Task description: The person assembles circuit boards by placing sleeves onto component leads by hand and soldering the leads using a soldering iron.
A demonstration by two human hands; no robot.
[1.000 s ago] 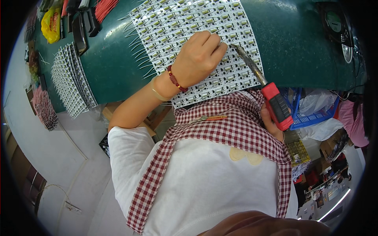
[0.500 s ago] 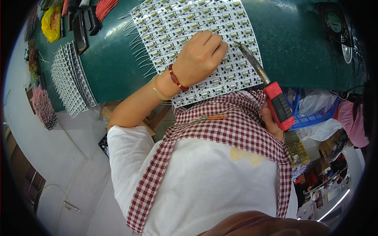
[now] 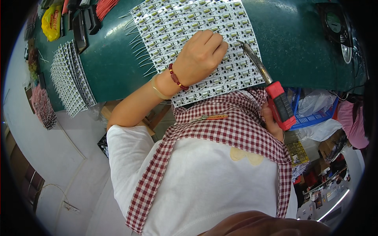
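Observation:
A large white panel of small circuit boards [image 3: 169, 33] lies on the green table, with rows of pale components and thin white wires sticking out along its left edge. My left hand [image 3: 201, 57], with a bead bracelet at the wrist, rests over the panel's middle. Its fingers are curled closed, and whatever they pinch is hidden beneath them. At the panel's right side my right hand [image 3: 271, 121] grips a soldering iron [image 3: 281, 104] by its red and black handle. The iron slants up and left, its dark tip over the boards just right of my left knuckles.
A stack of similar panels [image 3: 69, 78] sits at the table's left. Behind it are a yellow bag [image 3: 51, 23], dark tools and red wires [image 3: 105, 8]. At the far right stands a black device with a round dial [image 3: 334, 23]. A blue basket [image 3: 311, 118] is below the table edge.
The soldering iron has shifted slightly to the right, its tip a little farther from my left hand. My left hand has hardly moved, and the panel stays in place.

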